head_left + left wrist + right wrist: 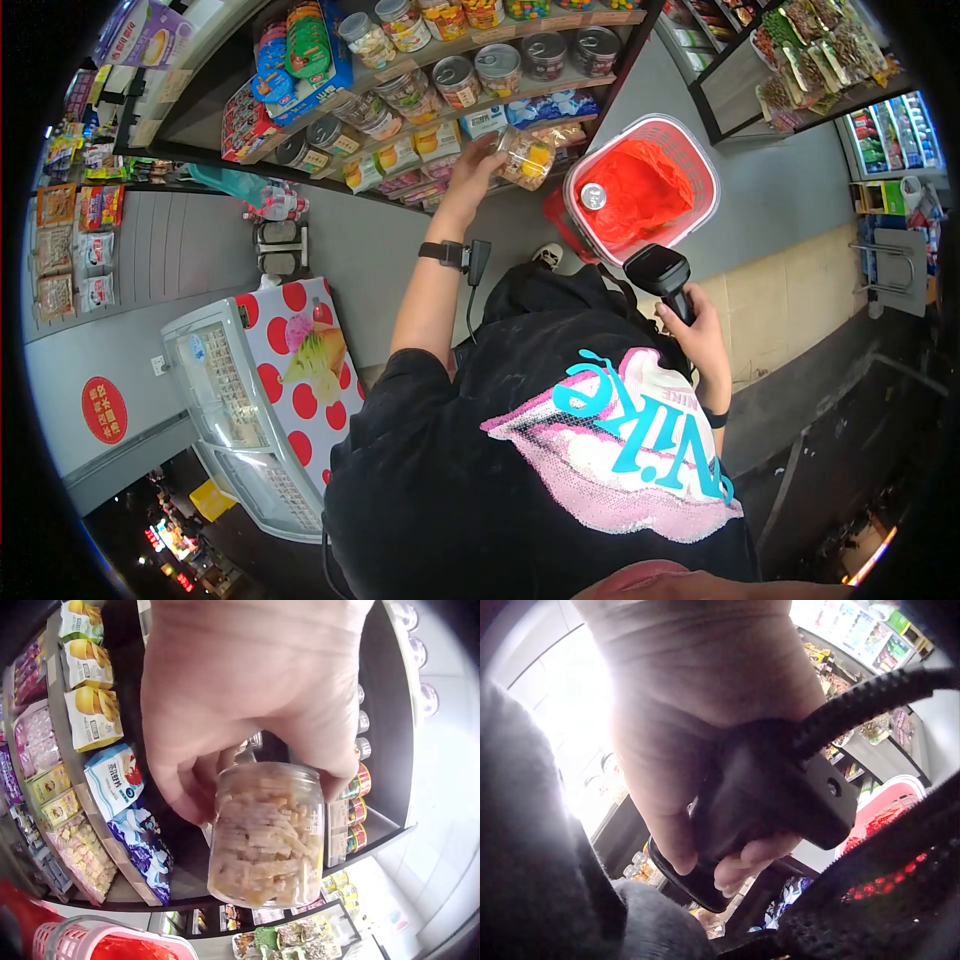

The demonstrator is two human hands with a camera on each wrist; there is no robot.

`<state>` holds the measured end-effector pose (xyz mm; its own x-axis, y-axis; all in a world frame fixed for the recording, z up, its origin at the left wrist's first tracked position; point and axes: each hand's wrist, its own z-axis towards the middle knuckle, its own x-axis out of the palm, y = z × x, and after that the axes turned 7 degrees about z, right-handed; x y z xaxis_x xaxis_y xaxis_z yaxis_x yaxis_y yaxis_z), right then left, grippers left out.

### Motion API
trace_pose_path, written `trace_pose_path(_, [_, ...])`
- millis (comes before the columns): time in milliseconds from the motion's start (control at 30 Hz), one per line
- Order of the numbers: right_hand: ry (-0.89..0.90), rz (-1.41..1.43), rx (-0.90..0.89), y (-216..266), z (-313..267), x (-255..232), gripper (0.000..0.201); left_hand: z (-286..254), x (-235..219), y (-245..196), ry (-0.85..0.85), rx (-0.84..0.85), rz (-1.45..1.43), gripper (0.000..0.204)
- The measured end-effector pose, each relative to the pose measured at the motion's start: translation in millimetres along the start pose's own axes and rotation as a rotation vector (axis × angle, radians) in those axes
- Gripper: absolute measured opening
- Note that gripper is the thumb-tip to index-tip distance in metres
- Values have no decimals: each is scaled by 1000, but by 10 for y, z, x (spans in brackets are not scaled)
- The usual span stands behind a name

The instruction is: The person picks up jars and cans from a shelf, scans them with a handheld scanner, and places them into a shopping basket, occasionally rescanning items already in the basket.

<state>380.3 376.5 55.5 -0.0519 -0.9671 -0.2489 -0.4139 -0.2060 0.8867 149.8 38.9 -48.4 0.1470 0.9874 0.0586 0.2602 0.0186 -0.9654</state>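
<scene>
Clear jar (pixel 526 160) in head view: your left hand (pixel 476 168) grips it at the lid end, long axis running out from the fingers, base end toward the basket (pixel 692 152). It hangs just beside the shelves (pixel 497 34), outside the basket, with the left hand nearer to it than the right. A can (pixel 593 196) sits inside the basket, on the red lining (pixel 650 190). Your right hand (pixel 702 342) holds a black scanner (pixel 657 268) near the rim. Left wrist view: fingers pinch the jar's top; pale sticks fill it. Right wrist view: fingers wrap the scanner's handle; whether any presses its trigger, can't tell.
</scene>
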Motion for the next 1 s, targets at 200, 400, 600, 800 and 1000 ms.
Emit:
trace_pose_path(200, [-5, -36, 3, 4, 35, 27, 35, -27, 17, -63, 100, 9, -6, 59])
trace_pose_path(400, [-10, -41, -3, 34, 73, 66, 36, -16, 44, -30, 178, 47, 34, 61])
trace_pose_path(600, [-69, -29, -59, -50, 113, 126, 46, -117, 162, -15, 378, 45, 258, 71])
trace_pose_path(800, [-83, -60, -82, -110, 158, 95, 61, -252, 606, -22, 680, 50, 258, 82])
trace_pose_path(1000, [-72, -52, -90, -134, 144, 104, 61, -284, 840, -48, 794, 124, 440, 83])
